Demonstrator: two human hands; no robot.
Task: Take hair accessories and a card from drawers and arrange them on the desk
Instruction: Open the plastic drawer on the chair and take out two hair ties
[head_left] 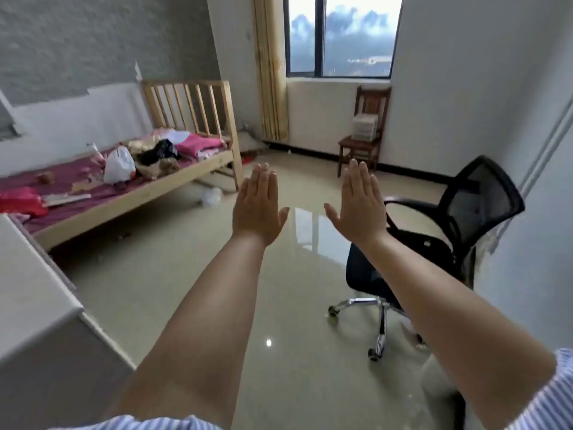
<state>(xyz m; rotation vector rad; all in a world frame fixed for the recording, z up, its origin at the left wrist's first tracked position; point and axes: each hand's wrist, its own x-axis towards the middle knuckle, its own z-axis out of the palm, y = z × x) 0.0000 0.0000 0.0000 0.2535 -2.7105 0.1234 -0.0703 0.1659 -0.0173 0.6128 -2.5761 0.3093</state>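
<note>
Both arms are stretched out in front of me over the floor. My left hand (259,206) is flat with the back up, fingers straight and together, thumb out, holding nothing. My right hand (359,201) mirrors it a little to the right, also holding nothing. A small white set of plastic drawers (365,127) stands on a wooden chair (370,102) under the window, far beyond my hands. A white desk corner (34,302) shows at the lower left. No hair accessories or card can be made out.
A black mesh office chair (459,225) on wheels stands right of my right arm. A wooden bed (130,193) with bags and clothes runs along the left wall. A glossy tiled floor (192,274) lies between them. A crumpled white bag (211,196) lies by the bed.
</note>
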